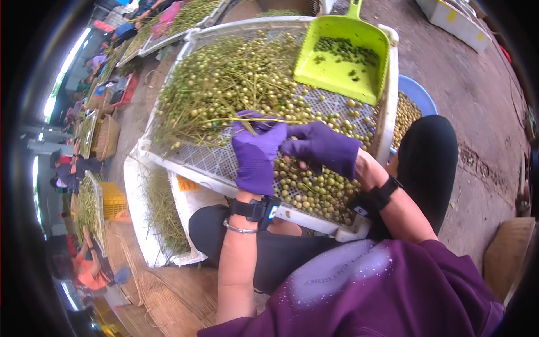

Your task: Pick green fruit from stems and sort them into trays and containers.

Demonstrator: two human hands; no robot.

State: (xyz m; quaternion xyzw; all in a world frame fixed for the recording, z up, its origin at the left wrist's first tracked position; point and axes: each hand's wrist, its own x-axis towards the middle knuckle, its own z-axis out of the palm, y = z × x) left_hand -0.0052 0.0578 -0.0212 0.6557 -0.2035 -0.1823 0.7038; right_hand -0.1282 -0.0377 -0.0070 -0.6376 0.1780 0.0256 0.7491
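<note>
Small round yellow-green fruits (240, 71) and thin stalks are heaped on a white plastic mesh tray (390, 113) across my lap. My left hand (257, 147), in a purple glove, grips a few thin stalks (217, 121) that stick out to the left. Close beside it is my right hand (324, 145), also gloved in purple, with its bare fingertips low over the loose fruits (311, 189). Whether it pinches something is hidden. A lime-green dustpan (328, 78) with small dark green fruits in it rests on the tray's far right corner.
Right of the tray stands a blue basin (423, 94) of fruits. At the left, a white foam box (137, 210) holds stripped stalks (162, 215). Woven baskets (177, 295) lie at the lower left. Several people work at other trays (90, 206) farther left. Another foam box (454, 23) is at the upper right.
</note>
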